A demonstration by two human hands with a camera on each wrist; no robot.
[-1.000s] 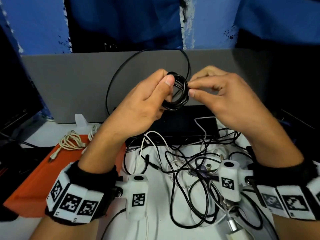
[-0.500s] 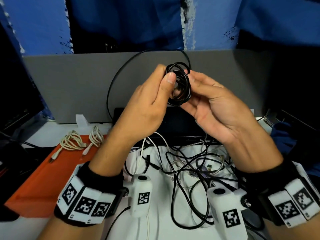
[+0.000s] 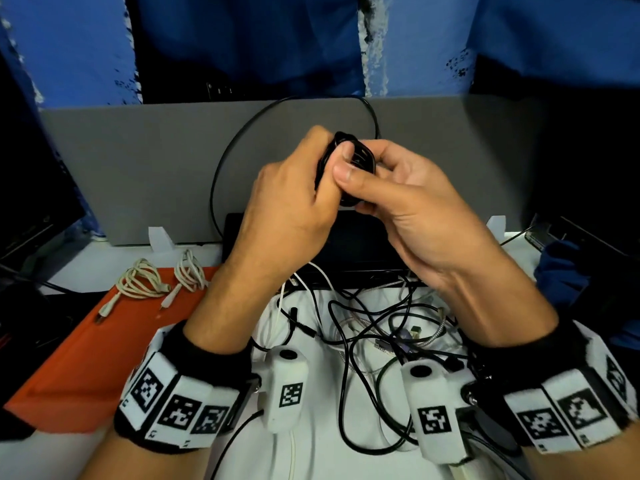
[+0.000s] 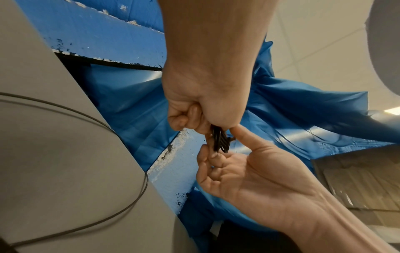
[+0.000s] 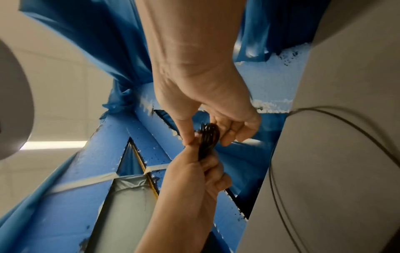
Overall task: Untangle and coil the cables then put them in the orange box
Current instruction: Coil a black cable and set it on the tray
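Observation:
A black cable coil [image 3: 360, 154] is held up in front of the grey panel, gripped from both sides. My left hand [image 3: 311, 161] curls round its left part, and my right hand [image 3: 363, 176] pinches its right part between thumb and fingers. The hands hide most of the coil. The left wrist view shows the coil [image 4: 219, 140] edge-on under my left hand [image 4: 201, 109]. In the right wrist view the coil [image 5: 208, 138] sits between both hands. A loose tail [image 3: 221, 174] of this cable arcs over the panel. The orange box [image 3: 86, 358] lies at the left and holds two white coiled cables [image 3: 138, 282].
A tangle of black and white cables [image 3: 363, 341] lies on the white table below my wrists. A black flat device [image 3: 360, 244] sits behind the tangle, against the grey panel [image 3: 138, 168]. A dark blue cloth [image 3: 561, 271] lies at the right edge.
My right hand has turned from palm-up beside the coil to closing its thumb and fingers over it. Both hands have drawn together, and the coil is now mostly covered.

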